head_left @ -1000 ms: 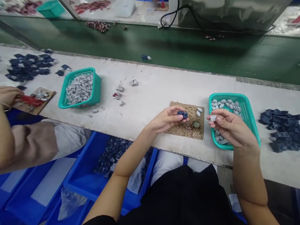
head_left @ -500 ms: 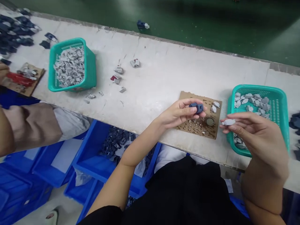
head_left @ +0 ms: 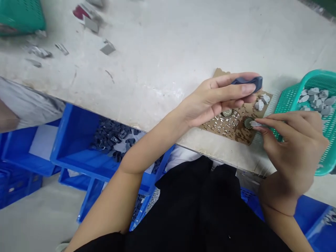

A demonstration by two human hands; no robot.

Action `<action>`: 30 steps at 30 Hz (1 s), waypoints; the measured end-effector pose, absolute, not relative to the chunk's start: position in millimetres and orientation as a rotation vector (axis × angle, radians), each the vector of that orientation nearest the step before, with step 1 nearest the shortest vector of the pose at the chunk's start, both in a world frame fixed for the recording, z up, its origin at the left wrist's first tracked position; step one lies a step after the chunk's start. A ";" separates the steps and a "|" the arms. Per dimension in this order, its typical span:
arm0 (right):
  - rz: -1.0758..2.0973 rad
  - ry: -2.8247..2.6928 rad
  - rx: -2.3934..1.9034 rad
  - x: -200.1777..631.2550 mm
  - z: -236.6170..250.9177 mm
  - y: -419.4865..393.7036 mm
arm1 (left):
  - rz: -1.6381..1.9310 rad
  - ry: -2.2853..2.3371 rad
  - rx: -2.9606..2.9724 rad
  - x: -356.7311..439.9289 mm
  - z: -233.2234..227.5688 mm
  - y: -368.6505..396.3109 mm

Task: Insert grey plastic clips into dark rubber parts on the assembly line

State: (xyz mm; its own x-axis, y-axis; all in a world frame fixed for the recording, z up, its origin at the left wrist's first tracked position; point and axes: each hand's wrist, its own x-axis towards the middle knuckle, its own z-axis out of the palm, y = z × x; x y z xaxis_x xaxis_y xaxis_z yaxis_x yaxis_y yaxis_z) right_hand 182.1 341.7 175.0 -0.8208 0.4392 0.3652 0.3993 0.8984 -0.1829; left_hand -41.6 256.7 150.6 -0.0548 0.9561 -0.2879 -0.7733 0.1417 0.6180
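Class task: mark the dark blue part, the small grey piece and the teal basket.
dark blue part (head_left: 248,81), head view, its top face.
small grey piece (head_left: 254,123), head view, its exposed end.
teal basket (head_left: 291,98), head view, its near-left wall.

I see a dark blue plastic part (head_left: 248,81), flat and rounded at its end, lying level and pinched above the far edge of a brown cardboard pad. Lower right, a small pale grey piece (head_left: 255,123) points left, its tip just beside 1 round metal cap on that pad.
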 end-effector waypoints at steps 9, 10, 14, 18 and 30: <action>0.123 -2.704 -0.632 182.0 173.9 342.7 | 1.356 0.705 0.215 -44.0 153.4 253.6; 0.110 -2.705 -0.629 182.1 173.4 343.3 | 1.354 0.695 0.213 -44.3 153.3 253.2; 0.087 -2.720 -0.620 181.8 172.7 344.3 | 1.357 0.682 0.244 -45.0 151.0 251.8; 0.119 -2.718 -0.641 182.1 174.3 343.3 | 1.360 0.669 0.273 -44.5 150.3 251.4; 0.335 -2.090 -0.489 181.1 173.1 351.9 | 1.257 0.580 0.253 -20.1 144.1 251.7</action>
State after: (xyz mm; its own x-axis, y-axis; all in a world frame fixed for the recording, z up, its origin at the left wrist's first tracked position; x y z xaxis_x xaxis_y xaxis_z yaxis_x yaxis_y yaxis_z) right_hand 181.1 351.9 173.1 -0.4867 0.4662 0.7387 0.2121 0.8835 -0.4177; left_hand -20.1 251.7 144.1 0.1898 0.9434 -0.2721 -0.8196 0.3048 0.4851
